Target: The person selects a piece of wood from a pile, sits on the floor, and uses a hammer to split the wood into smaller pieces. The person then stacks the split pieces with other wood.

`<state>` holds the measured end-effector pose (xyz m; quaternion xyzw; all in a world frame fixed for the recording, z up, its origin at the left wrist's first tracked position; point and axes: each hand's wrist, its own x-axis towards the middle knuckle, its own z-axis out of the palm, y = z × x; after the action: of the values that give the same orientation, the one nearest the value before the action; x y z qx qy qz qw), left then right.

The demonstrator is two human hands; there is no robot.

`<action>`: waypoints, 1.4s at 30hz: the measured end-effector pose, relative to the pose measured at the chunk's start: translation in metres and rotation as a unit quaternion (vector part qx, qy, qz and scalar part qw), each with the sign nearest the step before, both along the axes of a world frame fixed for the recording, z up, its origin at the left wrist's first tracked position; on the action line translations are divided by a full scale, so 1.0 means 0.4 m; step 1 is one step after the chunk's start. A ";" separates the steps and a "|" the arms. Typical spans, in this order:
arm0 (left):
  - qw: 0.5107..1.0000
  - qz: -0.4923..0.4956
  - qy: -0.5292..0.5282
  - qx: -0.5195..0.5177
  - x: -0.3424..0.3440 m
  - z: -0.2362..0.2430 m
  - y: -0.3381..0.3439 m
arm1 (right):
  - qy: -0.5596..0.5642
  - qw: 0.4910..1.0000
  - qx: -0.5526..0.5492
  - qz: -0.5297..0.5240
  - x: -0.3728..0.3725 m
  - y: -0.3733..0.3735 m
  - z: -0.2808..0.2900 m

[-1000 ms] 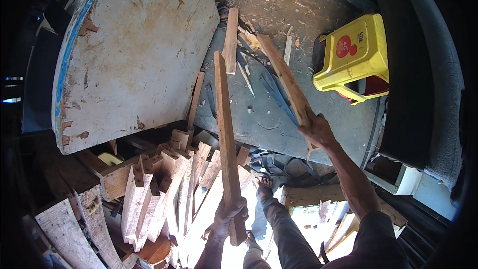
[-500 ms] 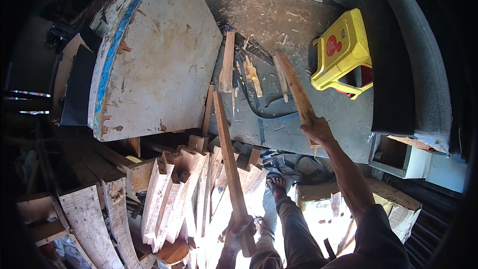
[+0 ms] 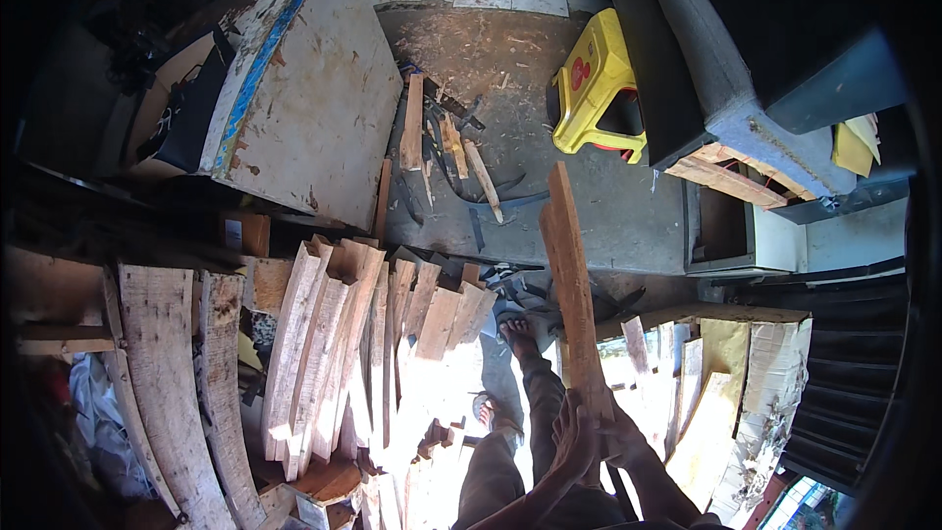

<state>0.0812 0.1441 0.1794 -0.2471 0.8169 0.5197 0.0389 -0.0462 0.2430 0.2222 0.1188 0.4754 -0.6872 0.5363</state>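
Observation:
Two long wooden battens (image 3: 574, 294) stand side by side in front of me, low centre right, tilted away from me. My left hand (image 3: 574, 442) is wrapped round their near ends, and my right hand (image 3: 618, 432) grips them just beside it, partly hidden behind the wood. My legs and sandalled feet (image 3: 520, 339) show below. Left of my legs stands a dense stack of cut wooden pieces (image 3: 324, 344), bright in sunlight.
A worn white panelled box (image 3: 309, 98) stands upper left. Wood scraps (image 3: 412, 123) and dark straps lie on the concrete floor (image 3: 618, 226). A yellow plastic stool (image 3: 594, 79) lies by dark padded furniture (image 3: 721, 128). Planks (image 3: 157, 373) fill the lower left; more timber (image 3: 706, 402) sits lower right.
The batten from my right hand has come inward against the left one; both hands are now together at their lower ends. The view has shifted, showing more of the surroundings.

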 end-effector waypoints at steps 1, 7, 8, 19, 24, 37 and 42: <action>0.999 -0.046 0.013 -0.003 0.027 -0.003 0.065 | -0.098 0.993 -0.044 -0.048 0.025 0.035 0.024; 0.925 -0.251 0.235 -0.159 0.193 -0.050 0.256 | 0.063 0.981 0.182 0.007 0.153 0.267 0.210; 0.958 -0.249 0.037 0.140 0.183 0.069 0.210 | 0.102 0.964 0.244 0.033 0.178 0.337 0.229; 0.987 -0.055 -0.151 0.004 0.488 -0.039 -0.395 | 0.327 0.466 0.716 0.404 0.346 1.201 -0.038; 0.966 0.073 -0.063 -0.239 0.273 0.136 -0.718 | 0.331 0.738 0.435 0.395 0.358 0.880 -0.287; 0.902 0.112 0.182 -0.375 -0.514 0.549 -1.367 | 0.426 0.658 0.413 0.463 -0.297 -0.003 -0.036; 0.855 0.138 0.087 -0.492 -0.851 0.526 -1.743 | 0.341 0.729 0.397 0.440 -0.606 -0.386 0.026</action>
<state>-0.2590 -0.5530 0.3900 -0.2980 0.9237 0.0696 -0.2306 -0.2887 0.0887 0.2325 -0.1441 0.8552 -0.1166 0.4841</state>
